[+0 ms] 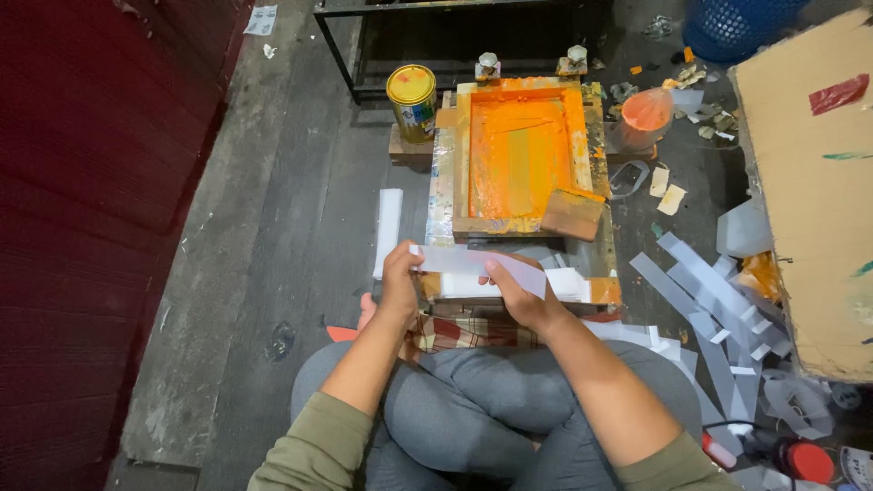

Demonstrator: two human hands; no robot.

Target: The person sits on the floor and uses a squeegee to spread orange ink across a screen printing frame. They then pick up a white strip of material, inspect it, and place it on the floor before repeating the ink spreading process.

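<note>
I sit cross-legged on the floor. My left hand point(398, 277) and my right hand point(515, 293) both grip one long white paper strip point(468, 262), held level just in front of a wooden screen-printing frame point(462, 164). The frame's mesh is coated in orange ink point(518, 155). A wooden squeegee point(573, 214) rests at the frame's near right corner. More white strips point(568, 282) lie under my hands on the frame's base.
A yellow tin can point(412, 100) stands left of the frame. An orange plastic bag point(646, 114) and scraps lie to the right. Several grey-white strips point(709, 318) are spread on the floor beside a cardboard sheet point(818, 182). A red wall point(91, 182) runs along the left.
</note>
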